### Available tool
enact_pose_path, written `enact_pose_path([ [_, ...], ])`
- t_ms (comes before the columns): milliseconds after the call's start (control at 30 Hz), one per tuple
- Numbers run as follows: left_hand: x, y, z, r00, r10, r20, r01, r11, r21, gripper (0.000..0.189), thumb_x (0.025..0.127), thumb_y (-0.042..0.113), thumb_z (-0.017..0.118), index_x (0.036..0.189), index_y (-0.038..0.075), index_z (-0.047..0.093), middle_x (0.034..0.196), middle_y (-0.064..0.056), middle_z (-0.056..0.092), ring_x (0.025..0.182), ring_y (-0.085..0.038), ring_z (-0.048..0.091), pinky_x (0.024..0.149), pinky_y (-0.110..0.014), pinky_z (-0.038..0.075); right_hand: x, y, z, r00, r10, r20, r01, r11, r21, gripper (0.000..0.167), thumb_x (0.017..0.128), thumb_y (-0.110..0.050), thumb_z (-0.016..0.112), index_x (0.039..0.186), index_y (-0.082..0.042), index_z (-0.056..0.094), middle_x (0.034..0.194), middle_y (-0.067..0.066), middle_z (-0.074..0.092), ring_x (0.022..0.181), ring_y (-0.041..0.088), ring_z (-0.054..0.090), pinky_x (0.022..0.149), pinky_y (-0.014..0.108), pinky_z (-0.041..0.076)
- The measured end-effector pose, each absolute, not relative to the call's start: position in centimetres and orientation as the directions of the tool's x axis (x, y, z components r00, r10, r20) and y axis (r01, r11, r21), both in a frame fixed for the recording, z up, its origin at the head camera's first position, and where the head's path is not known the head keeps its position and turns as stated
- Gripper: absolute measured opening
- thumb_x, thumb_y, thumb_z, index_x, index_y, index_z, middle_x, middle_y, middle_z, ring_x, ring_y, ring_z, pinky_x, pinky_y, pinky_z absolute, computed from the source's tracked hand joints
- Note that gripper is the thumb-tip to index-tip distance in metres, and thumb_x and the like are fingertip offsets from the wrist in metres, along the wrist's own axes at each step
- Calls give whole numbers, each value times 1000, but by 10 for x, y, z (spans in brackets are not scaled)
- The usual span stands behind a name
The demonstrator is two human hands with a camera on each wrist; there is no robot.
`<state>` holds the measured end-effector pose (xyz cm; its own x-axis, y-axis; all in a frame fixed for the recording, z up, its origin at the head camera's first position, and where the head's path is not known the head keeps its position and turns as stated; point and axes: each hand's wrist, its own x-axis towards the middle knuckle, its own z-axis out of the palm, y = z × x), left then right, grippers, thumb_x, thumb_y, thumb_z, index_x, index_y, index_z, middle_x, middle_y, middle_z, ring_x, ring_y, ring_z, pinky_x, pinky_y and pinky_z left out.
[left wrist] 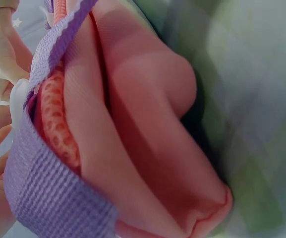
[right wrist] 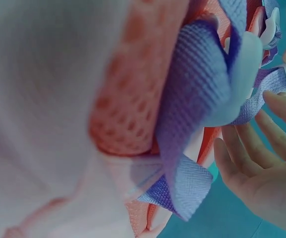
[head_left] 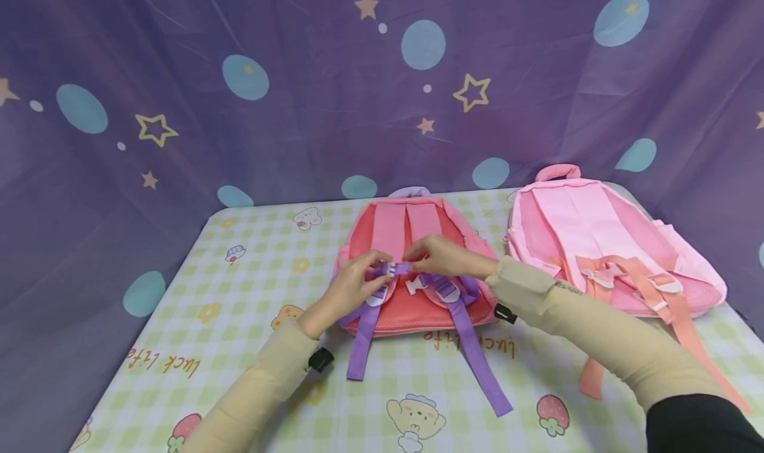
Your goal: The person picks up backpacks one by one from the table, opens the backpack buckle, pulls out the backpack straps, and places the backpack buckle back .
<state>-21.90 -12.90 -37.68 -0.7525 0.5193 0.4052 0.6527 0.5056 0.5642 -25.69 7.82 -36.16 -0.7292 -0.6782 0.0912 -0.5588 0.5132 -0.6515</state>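
Observation:
A coral-pink backpack (head_left: pixel 390 231) lies on its front, its shoulder straps and mesh back facing up. Over its lower back, my left hand (head_left: pixel 349 286) pinches a white plastic buckle (head_left: pixel 391 269) between thumb and fingertips. A short purple strap (head_left: pixel 403 267) runs from that buckle to my right hand (head_left: pixel 446 257), which grips it from the other side. In the right wrist view, the fingers (right wrist: pixel 276 131) of my right hand are at this strap. A loose white buckle prong (head_left: pixel 414 284) sits just below. Purple webbing (left wrist: pixel 58 188) crosses close to the left wrist camera.
To the right lies a light pink backpack (head_left: pixel 603 221) with peach straps (head_left: pixel 674 300), partly behind my right forearm. Two long purple strap tails (head_left: pixel 477 360) hang toward me over the checked tablecloth (head_left: pixel 239 307). A purple curtain (head_left: pixel 310 128) stands behind the table.

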Motion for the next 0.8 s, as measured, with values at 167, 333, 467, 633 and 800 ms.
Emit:
enact_pose_path([
  [167,-220,-128,-379,-766,507,395,632,487,603,23,78,3,65,99,4,57,90,-7,62,80,-19,62,67,-28,51,-259,76,-363,-722,-687,80,-552,503,-665,15,82,-8,61,93,0,67,89,8,67,79,12,61,72,26,49],
  [333,-222,-127,-380,-767,504,398,629,464,624,22,77,4,66,97,5,57,91,-7,62,78,-18,62,67,-26,51,-259,76,-364,-730,-680,72,-540,509,-671,14,82,-6,60,93,0,67,86,8,67,71,8,58,65,21,47],
  [467,-222,-126,-381,-770,502,395,624,460,632,22,77,4,66,97,5,57,91,-7,62,78,-17,62,68,-25,51,-260,77,-364,-730,-680,72,-532,499,-684,12,82,-4,60,91,0,67,82,7,67,66,8,56,61,20,46],
  [633,-222,-126,-382,-782,489,386,608,464,644,22,77,4,66,97,5,58,89,-6,62,76,-16,62,68,-24,50,-259,78,-363,-730,-678,87,-529,479,-701,10,82,-3,59,87,0,67,81,8,67,67,10,57,62,21,47],
  [800,-222,-125,-384,-791,481,379,594,450,667,22,77,3,66,98,4,58,89,-7,62,76,-16,62,67,-24,50,-258,80,-362,-731,-675,99,-516,452,-728,9,81,-1,60,86,1,67,82,9,66,68,9,57,65,22,47],
])
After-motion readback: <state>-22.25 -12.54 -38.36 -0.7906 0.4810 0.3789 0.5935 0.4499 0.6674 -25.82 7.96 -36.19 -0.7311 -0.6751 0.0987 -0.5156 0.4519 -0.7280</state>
